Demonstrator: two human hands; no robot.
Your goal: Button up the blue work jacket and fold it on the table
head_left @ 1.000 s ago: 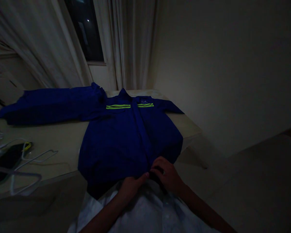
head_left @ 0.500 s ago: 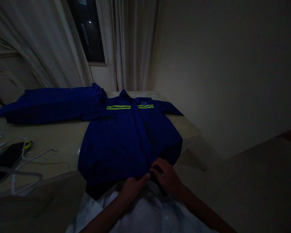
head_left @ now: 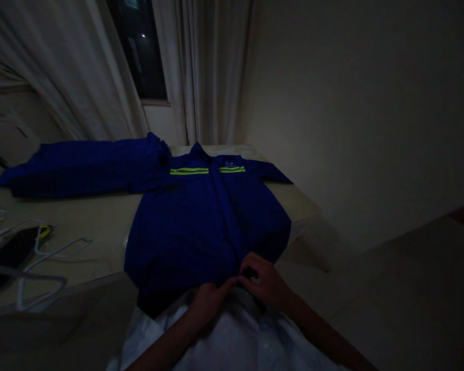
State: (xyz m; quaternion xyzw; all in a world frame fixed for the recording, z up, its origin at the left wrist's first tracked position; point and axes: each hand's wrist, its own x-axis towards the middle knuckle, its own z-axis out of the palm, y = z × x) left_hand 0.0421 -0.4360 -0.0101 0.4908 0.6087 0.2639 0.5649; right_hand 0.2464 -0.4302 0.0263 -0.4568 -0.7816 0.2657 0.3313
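A dark blue work jacket [head_left: 201, 221] with two bright yellow-green chest stripes lies front-up on a pale table [head_left: 93, 226], collar away from me. One sleeve stretches far to the left across the table. My left hand [head_left: 211, 299] and my right hand [head_left: 265, 281] meet at the jacket's bottom hem, at the closing strip down the middle. Both hands have their fingers pinched together on the hem fabric. The room is dim, so the fingertips are hard to make out.
White wire hangers [head_left: 42, 257] and a dark flat object [head_left: 11, 252] lie on the table's left side. Curtains [head_left: 201, 72] and a dark window [head_left: 139, 46] stand behind the table. The table's right corner [head_left: 313, 211] ends over bare floor beside a plain wall.
My hands have stayed at the hem, with the right hand's fingers curling in a little closer to the left. The jacket has not moved.
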